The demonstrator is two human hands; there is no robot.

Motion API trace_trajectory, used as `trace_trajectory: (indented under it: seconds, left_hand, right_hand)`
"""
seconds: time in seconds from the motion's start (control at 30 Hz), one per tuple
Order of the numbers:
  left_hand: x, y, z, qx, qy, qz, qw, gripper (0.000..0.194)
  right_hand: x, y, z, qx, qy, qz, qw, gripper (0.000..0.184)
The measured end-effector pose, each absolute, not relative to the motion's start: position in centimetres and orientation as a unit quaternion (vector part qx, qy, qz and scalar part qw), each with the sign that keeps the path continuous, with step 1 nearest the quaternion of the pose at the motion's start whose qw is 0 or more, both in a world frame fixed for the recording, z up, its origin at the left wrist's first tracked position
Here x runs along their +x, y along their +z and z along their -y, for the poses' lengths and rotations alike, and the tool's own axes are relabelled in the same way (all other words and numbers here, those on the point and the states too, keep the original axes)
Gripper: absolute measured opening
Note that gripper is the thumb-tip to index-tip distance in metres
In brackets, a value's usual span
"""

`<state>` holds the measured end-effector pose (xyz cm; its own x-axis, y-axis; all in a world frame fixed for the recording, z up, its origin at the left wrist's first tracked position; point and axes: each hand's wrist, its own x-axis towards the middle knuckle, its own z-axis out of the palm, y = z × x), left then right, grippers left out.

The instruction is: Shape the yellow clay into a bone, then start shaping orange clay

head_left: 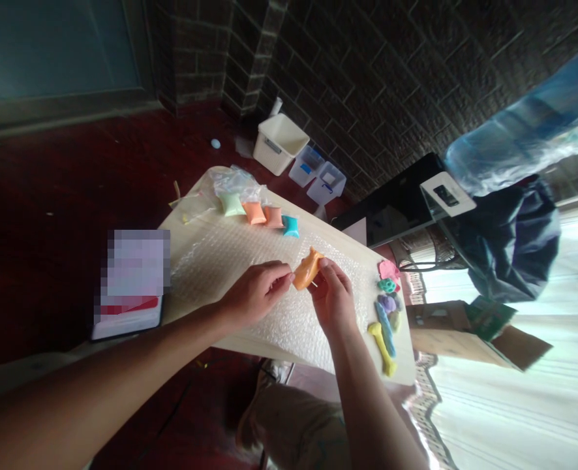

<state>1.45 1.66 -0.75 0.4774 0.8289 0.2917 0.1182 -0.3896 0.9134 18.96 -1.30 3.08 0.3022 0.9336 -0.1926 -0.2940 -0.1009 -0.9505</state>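
Above the bubble wrap (289,326) on the table, my right hand (335,294) grips a glossy orange clay packet (307,271) with a crinkled upper end. A thin white bit pokes out below it. My left hand (259,290) is closed in a pinch at the packet's left end; whether the fingertips grip its edge is hard to make out. Behind the hands lie pillow-shaped packets: a pale green one (231,204), two orange ones (254,213) and a blue one (291,226).
Shaped clay pieces line the table's right end, including a yellow bone shape (383,349), a blue strip (385,328) and a pink piece (388,269). Clear plastic bags (240,183) lie at the far left corner. Beyond stand a white bin (279,143) and a cardboard box (460,339).
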Motion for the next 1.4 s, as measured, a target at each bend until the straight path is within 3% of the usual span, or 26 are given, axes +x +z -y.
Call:
trace_trajectory:
  seconds: [0.17, 0.33, 0.47, 0.6, 0.8, 1.17, 1.4]
  left_hand:
    - [1.2, -0.6, -2.4, 0.649, 0.422, -0.361, 0.520, 0.024]
    - [0.9, -0.1, -3.2, 0.557, 0.469, -0.329, 0.601, 0.026]
    - [0.6, -0.3, -3.1, 0.559, 0.471, -0.324, 0.601, 0.025]
    - [0.9, -0.6, -2.7, 0.582, 0.476, -0.331, 0.570, 0.027]
    - [1.6, -0.9, -2.3, 0.541, 0.441, -0.277, 0.660, 0.035]
    - [1.4, -0.5, -2.7, 0.512, 0.412, -0.289, 0.696, 0.035]
    - [1.5, -0.2, -2.4, 0.491, 0.406, -0.284, 0.716, 0.035]
  right_hand:
    - [18.5, 3.0, 2.0, -0.565, 0.392, 0.442, 0.576, 0.018]
    - [18.0, 3.0, 2.5, -0.561, 0.356, 0.524, 0.533, 0.018]
    - [18.1, 3.1, 2.4, -0.568, 0.308, 0.554, 0.524, 0.018]
    - [17.8, 3.1, 2.2, -0.561, 0.346, 0.514, 0.550, 0.013]
    - [17.6, 2.8, 2.1, -0.552, 0.413, 0.414, 0.595, 0.012]
    - [18.7, 3.6, 2.2, -0.558, 0.408, 0.513, 0.508, 0.014]
    - [19.1, 3.8, 2.5, -0.591, 0.296, 0.619, 0.424, 0.007]
